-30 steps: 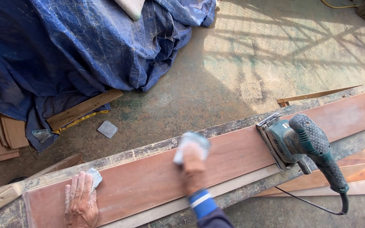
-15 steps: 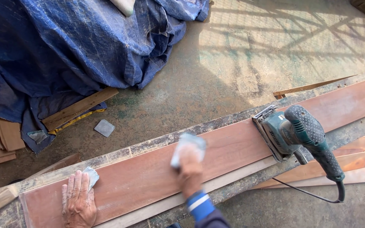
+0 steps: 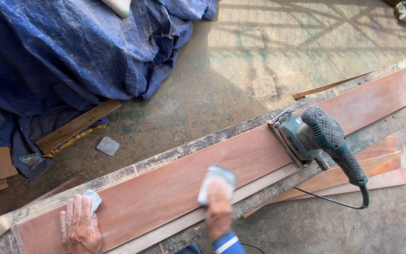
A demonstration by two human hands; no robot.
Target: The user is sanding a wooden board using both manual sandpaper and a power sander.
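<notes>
From the head camera, the right hand (image 3: 219, 207) presses a folded piece of grey sandpaper (image 3: 216, 181) flat onto the long reddish board (image 3: 165, 193), fingers closed over it. Half a second ago it sat nearer the board's far edge; it has since slid back toward its near edge, so the rubbing stroke continues. The left hand (image 3: 78, 228) stays spread flat near the board's left end, steadying it (a second grey scrap (image 3: 91, 200) lies under its fingertips). The green electric sander (image 3: 306, 136) rests idle on the board. The right hand is motion-blurred; its forearm is cut off below.
</notes>
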